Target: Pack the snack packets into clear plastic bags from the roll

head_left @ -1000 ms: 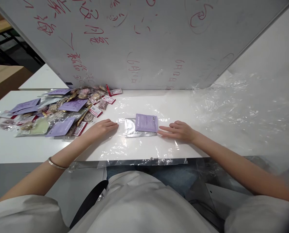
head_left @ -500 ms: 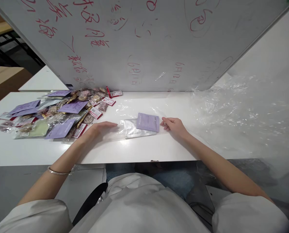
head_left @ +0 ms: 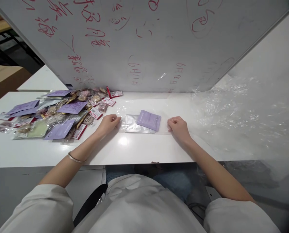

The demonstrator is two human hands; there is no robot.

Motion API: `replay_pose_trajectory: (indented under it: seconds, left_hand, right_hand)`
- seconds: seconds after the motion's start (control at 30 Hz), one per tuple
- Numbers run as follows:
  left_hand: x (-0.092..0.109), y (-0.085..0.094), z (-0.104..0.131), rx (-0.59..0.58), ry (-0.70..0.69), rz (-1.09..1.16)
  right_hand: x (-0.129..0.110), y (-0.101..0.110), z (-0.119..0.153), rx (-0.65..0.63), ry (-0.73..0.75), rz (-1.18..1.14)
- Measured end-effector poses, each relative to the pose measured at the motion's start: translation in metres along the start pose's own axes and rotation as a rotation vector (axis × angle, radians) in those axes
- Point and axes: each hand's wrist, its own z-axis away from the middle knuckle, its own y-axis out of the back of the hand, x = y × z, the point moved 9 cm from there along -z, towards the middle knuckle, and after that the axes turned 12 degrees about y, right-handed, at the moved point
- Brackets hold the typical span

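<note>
A clear plastic bag [head_left: 164, 129] lies flat on the white table in front of me. Inside or under its film, I cannot tell which, are a silver foil packet [head_left: 131, 124] and a purple sachet [head_left: 148, 120] that overlaps it at a slant. My left hand [head_left: 109, 124] pinches the bag's left end between thumb and fingers. At the other end, my right hand [head_left: 179, 127] is curled closed on the bag's right edge. Both packets lie between my hands, touched by neither.
On the left is a heap of purple sachets [head_left: 60, 129], clear packs and red-and-white tags [head_left: 96, 113]. A large pile of clear plastic bags [head_left: 246, 116] spreads over the right. Behind the table stands a whiteboard [head_left: 154, 48] with red writing.
My left hand has gone from stretched fingers to a pinch at the bag's left end. My right hand moved slightly right. The purple sachet has turned and the silver packet shifted slightly away from me.
</note>
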Motion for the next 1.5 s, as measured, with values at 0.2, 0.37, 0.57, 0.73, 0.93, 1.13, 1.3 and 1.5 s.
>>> replay_pose_trajectory:
  seconds: [0.2,0.37,0.57,0.73,0.93,1.13,1.3,1.5]
  left_hand:
    - [0.026,0.005,0.013,0.256,-0.185,-0.325]
    - [0.040,-0.006,0.026,0.124,-0.538,-0.430]
    - [0.024,-0.019,0.046,-0.342,-0.620,-0.516]
    - [0.016,-0.014,0.042,-0.329,-0.563,-0.448]
    - [0.002,0.000,0.024,-0.431,-0.505,-0.107]
    - [-0.010,0.020,0.018,-0.301,-0.277,0.151]
    - [0.001,0.027,0.016,-0.128,-0.213,0.279]
    - [-0.005,0.017,-0.002,-0.079,-0.034,0.458]
  right_hand:
    - [-0.011,0.012,0.004,0.068,0.146,0.500]
    - [-0.023,0.020,0.005,0.086,0.464,0.542]
    - [-0.019,-0.006,0.035,-0.644,0.675,0.279]
    - [-0.017,-0.005,0.035,-0.608,0.575,0.332]
    - [-0.004,0.003,0.023,-0.404,0.425,0.078]
    - [-0.007,0.003,0.023,-0.247,0.295,-0.090]
    - [-0.015,0.009,0.014,0.051,0.243,-0.191]
    - [-0.012,0.003,-0.003,0.139,0.111,-0.148]
